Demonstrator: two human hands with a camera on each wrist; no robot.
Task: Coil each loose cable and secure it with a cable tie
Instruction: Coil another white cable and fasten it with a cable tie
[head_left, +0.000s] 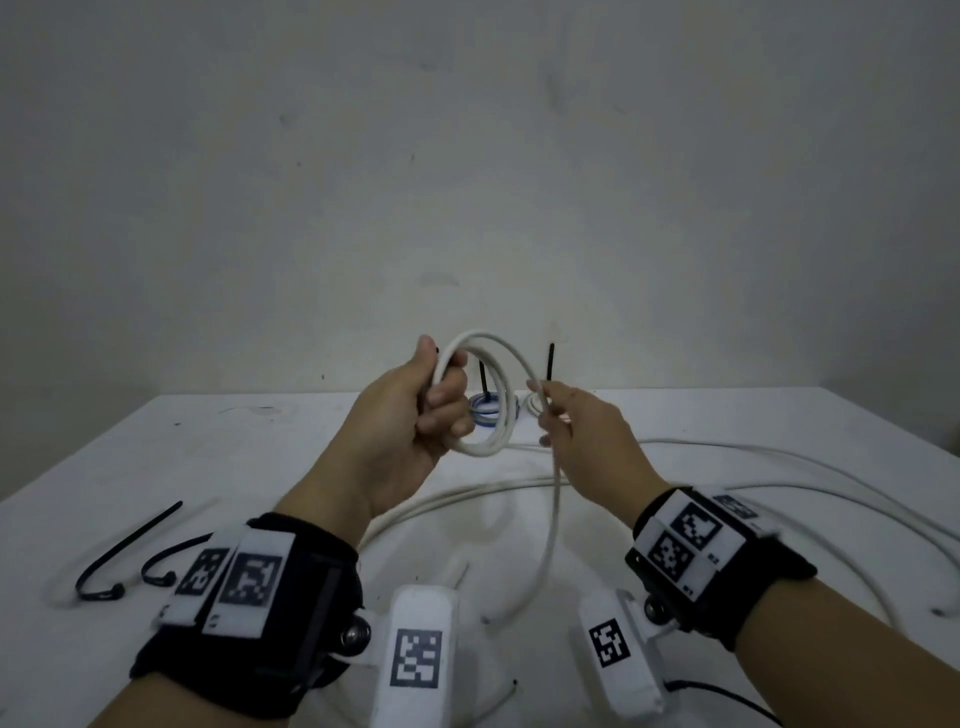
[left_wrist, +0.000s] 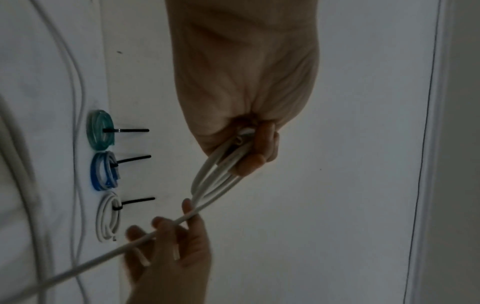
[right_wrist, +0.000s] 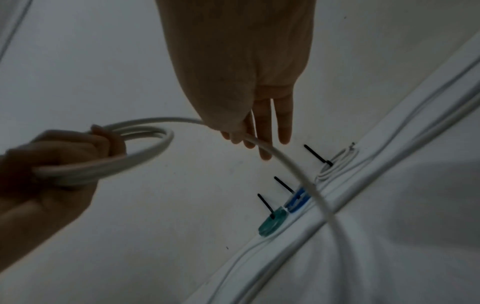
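Observation:
A white cable coil (head_left: 501, 364) of a few loops is held upright above the table, gripped by my left hand (head_left: 441, 397) with fingers curled round one side. In the left wrist view the left hand (left_wrist: 255, 144) closes on the loops of the coil (left_wrist: 215, 174). My right hand (head_left: 544, 411) pinches the free strand just right of the coil, between thumb and fingers. From there the strand (head_left: 553, 519) drops to the table. The right wrist view has the strand (right_wrist: 293, 168) running under the right hand (right_wrist: 249, 135).
The remaining length of white cable (head_left: 753, 467) loops over the white table (head_left: 234, 457). Two loose black cable ties (head_left: 127, 545) lie at the left. Three tied coils stand at the back: teal (left_wrist: 100, 131), blue (left_wrist: 103, 170), white (left_wrist: 107, 216). A wall is close behind.

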